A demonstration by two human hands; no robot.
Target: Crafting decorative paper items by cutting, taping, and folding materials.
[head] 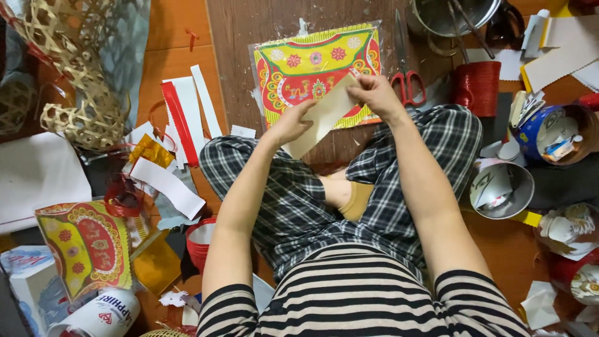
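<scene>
Cream paper strip (324, 117) sits at upper centre of the frame, slanting from lower left to upper right; my left hand (292, 122) pinches its lower end; my right hand (375, 93) grips the upper tip.

1. Left hand (292, 123): raised ahead of the crossed legs, fingers curled, thumb uppermost, pinching closed.
2. Right hand (376, 93): set slightly higher and farther forward than the left, fingers bent down, pinching closed.
3. Both forearms bare, stretched forward from the torso, converging toward the hands.
4. Wrists near each other, not touching.
</scene>
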